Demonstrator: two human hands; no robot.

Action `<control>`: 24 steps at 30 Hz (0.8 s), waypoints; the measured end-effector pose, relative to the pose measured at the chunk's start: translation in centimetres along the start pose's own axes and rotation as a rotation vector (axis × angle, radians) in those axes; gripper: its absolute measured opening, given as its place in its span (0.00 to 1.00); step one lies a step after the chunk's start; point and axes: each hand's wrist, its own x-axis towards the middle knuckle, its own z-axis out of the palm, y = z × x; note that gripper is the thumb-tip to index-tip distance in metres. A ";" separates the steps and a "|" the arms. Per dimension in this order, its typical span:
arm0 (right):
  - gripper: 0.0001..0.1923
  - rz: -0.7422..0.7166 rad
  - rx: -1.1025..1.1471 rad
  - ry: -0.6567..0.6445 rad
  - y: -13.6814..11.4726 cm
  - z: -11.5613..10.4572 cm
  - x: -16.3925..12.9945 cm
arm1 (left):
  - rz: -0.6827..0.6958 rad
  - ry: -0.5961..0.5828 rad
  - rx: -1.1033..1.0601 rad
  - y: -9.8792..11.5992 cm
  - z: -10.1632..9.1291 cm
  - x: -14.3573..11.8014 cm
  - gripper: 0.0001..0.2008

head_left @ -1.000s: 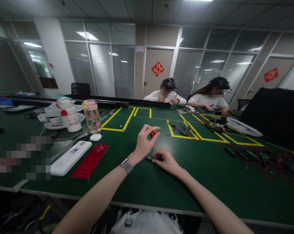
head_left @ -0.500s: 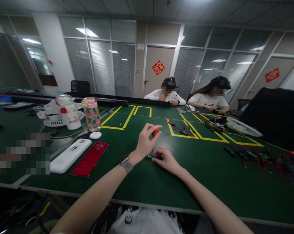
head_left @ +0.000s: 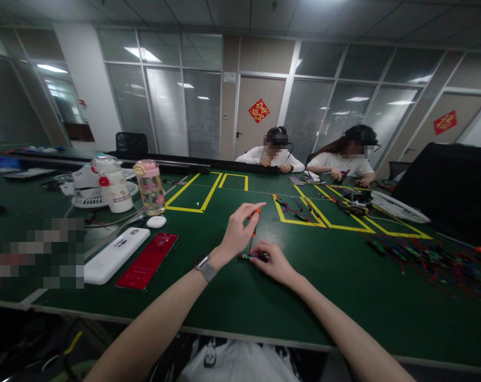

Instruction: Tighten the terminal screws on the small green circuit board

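Note:
My left hand [head_left: 239, 228], with a watch on its wrist, is closed around the orange handle of a screwdriver [head_left: 257, 216]. The screwdriver stands nearly upright, its thin shaft pointing down at a small green circuit board [head_left: 245, 257] on the table. Whether the tip sits in a screw is too small to tell. My right hand [head_left: 273, 261] rests on the table just right of the shaft, thumb and fingers pinching the board's right end. Part of the board and its dark wires is hidden under those fingers.
On the left lie a red phone [head_left: 148, 261], a white power bank [head_left: 117, 255] and a white earphone case [head_left: 156, 222], with two bottles behind. Wired boards [head_left: 439, 262] are heaped at right; more lie inside yellow tape [head_left: 302, 223]. Two people sit across the green table [head_left: 208, 302].
My left hand has shifted its fingers slightly on the screwdriver, and more of the orange handle shows. My right hand stays in place. One person across the table has lifted a hand.

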 end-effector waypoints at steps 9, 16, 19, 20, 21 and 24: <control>0.03 0.010 0.009 -0.014 -0.1 0.0 0.0 | 0.014 0.084 0.087 0.1 0.2 -0.2 0.11; 0.05 0.016 0.008 -0.011 0.0 0.0 0.0 | -0.012 0.006 -0.046 0.1 0.2 -0.2 0.16; 0.06 0.022 -0.005 -0.023 0.0 0.1 0.0 | -0.007 0.029 -0.042 0.1 0.3 -0.3 0.15; 0.06 0.023 -0.007 -0.025 0.1 0.1 0.1 | -0.001 0.043 -0.008 0.2 0.3 -0.3 0.14; 0.06 0.026 -0.008 -0.027 0.1 0.1 0.1 | 0.006 0.057 0.030 0.2 0.3 -0.3 0.13; 0.05 0.031 -0.012 -0.032 0.1 0.1 0.1 | 0.011 0.078 0.102 0.3 0.2 -0.3 0.10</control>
